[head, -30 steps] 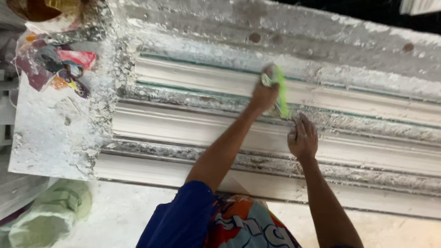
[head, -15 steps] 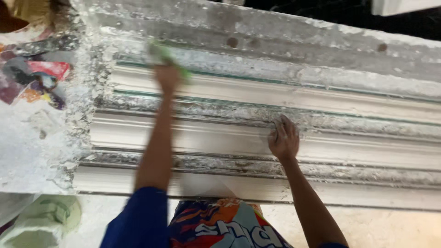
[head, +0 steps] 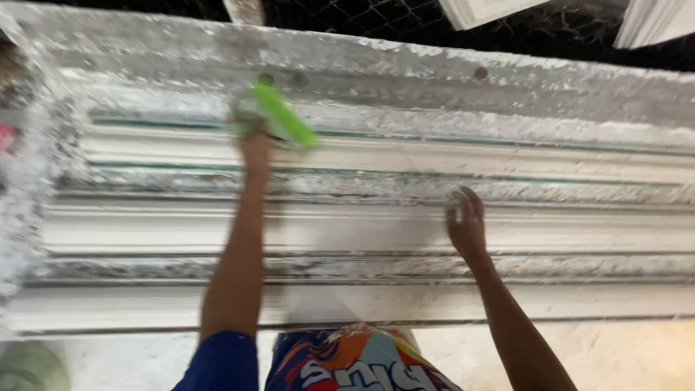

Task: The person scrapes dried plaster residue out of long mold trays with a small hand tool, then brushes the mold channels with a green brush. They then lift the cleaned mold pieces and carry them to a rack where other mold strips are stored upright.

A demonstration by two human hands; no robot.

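Observation:
A long white plaster moulding (head: 376,232) with stepped ridges lies across the whole view. My left hand (head: 255,142) is stretched far out over its upper ridge and grips a bright green tool (head: 284,116), which is blurred and rests against the moulding's top groove. My right hand (head: 465,223) is pressed flat on a middle ridge, fingers spread, holding nothing. A blue sleeve (head: 221,362) and a colourful printed shirt (head: 362,362) show at the bottom.
A rough plaster-crusted slab (head: 405,65) runs along the far side of the moulding. White moulding pieces (head: 651,22) and wire mesh (head: 362,22) sit at the top. A crusted white surface (head: 22,188) lies at left; a pale green object (head: 29,366) sits bottom left.
My left hand has swept the green tool from the middle of the moulding to its left part. My right hand has stayed pressed on the middle ridge. The view has shifted.

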